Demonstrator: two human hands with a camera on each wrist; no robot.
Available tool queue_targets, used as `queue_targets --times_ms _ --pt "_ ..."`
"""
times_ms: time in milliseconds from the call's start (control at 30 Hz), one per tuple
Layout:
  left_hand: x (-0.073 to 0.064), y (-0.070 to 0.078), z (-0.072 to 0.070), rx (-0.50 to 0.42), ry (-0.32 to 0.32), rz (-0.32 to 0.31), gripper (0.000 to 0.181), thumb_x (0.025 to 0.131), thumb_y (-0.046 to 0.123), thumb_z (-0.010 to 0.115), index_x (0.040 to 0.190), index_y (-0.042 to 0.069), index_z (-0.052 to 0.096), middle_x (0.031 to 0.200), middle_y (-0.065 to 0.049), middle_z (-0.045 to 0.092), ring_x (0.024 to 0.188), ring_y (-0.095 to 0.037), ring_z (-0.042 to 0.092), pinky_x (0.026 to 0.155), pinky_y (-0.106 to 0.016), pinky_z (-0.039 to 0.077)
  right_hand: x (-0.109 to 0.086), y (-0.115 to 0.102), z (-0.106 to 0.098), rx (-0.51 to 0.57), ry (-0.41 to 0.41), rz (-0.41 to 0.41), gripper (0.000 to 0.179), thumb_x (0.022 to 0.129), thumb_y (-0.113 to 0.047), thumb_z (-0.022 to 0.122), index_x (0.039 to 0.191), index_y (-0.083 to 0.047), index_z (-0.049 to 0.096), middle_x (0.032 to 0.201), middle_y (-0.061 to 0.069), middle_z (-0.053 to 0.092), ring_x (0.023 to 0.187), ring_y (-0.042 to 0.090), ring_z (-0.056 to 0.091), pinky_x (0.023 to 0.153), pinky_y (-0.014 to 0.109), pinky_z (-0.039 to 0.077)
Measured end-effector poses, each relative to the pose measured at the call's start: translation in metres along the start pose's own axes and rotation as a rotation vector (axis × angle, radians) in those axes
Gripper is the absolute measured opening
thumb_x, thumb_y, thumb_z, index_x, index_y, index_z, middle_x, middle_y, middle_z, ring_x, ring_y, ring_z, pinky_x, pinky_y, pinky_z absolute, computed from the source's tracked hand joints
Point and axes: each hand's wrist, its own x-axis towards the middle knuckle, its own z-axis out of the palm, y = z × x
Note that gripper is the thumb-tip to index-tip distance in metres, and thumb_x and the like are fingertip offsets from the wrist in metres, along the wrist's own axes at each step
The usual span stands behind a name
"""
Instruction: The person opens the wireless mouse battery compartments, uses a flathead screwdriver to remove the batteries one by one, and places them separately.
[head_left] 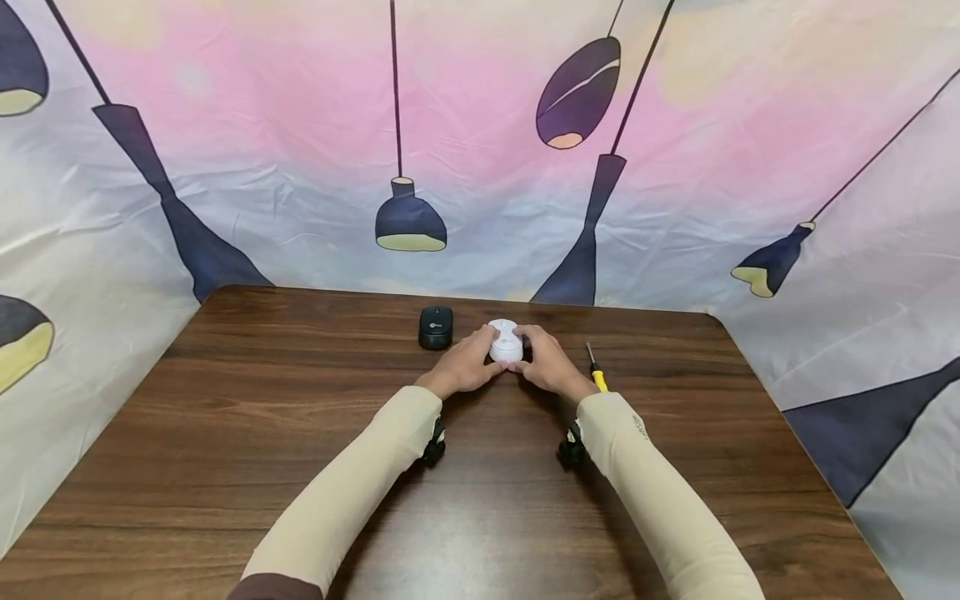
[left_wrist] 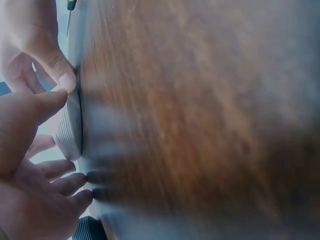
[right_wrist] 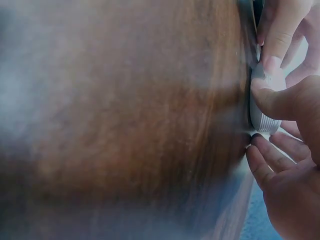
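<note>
A white computer mouse [head_left: 506, 340] lies on the table between both hands, near the far edge in the head view. My left hand [head_left: 467, 365] holds its left side, with the thumb at the near end and the index finger on top. From the right, my right hand [head_left: 549, 365] grips it in the same way, and the thumbs meet at the near end. The ribbed side of the white mouse [left_wrist: 71, 129] shows in the left wrist view, and also the white mouse [right_wrist: 269, 123] in the right wrist view. The mouse's underside is hidden.
A black mouse [head_left: 436, 327] sits just left of the left hand. Beside the right wrist lies a screwdriver [head_left: 597, 377] with a yellow and black handle, its tip toward the far edge. The brown wooden table [head_left: 247, 375] backs onto a printed cloth [head_left: 315, 125].
</note>
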Motion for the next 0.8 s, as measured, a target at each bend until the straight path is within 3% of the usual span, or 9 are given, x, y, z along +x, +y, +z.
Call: queue_targets --times_ms 333,500,633,800 --pt "-0.014 0.0 -0.004 0.045 0.013 0.053 0.049 0.1 0.03 0.067 0.138 0.007 0.047 0.142 -0.012 0.055 0.127 -0.029 0.056 0.101 -0.046 0.051 -0.008 -0.001 0.001 -0.021 -0.014 -0.077 0.059 0.091 -0.009 0.077 0.141 0.004 0.049 0.142 0.023 0.047 0.119 0.033 0.058 0.097 0.043 0.055" --pt "-0.021 0.0 -0.006 0.031 0.038 0.059 0.048 0.098 0.028 0.07 0.136 0.007 0.05 0.138 -0.013 0.059 0.123 -0.028 0.059 0.101 -0.044 0.052 -0.011 -0.003 0.001 -0.011 -0.016 -0.085 0.062 0.087 -0.012 0.082 0.14 0.004 0.052 0.143 0.022 0.049 0.117 0.032 0.059 0.096 0.042 0.056" --pt "-0.027 -0.001 -0.007 0.022 0.037 0.073 0.061 0.096 0.026 0.073 0.147 0.003 0.047 0.146 -0.018 0.053 0.131 -0.03 0.054 0.108 -0.045 0.049 -0.014 -0.006 0.001 -0.002 -0.041 -0.075 0.068 0.086 -0.011 0.083 0.143 0.004 0.049 0.141 0.022 0.052 0.115 0.032 0.061 0.094 0.041 0.057" --pt "-0.033 -0.005 -0.005 0.026 0.03 0.095 0.066 0.095 0.026 0.074 0.149 0.001 0.046 0.156 -0.021 0.04 0.139 -0.032 0.045 0.111 -0.047 0.046 -0.019 -0.008 0.003 0.01 -0.066 -0.079 0.066 0.087 -0.006 0.081 0.144 0.004 0.049 0.14 0.022 0.053 0.115 0.031 0.062 0.094 0.04 0.057"
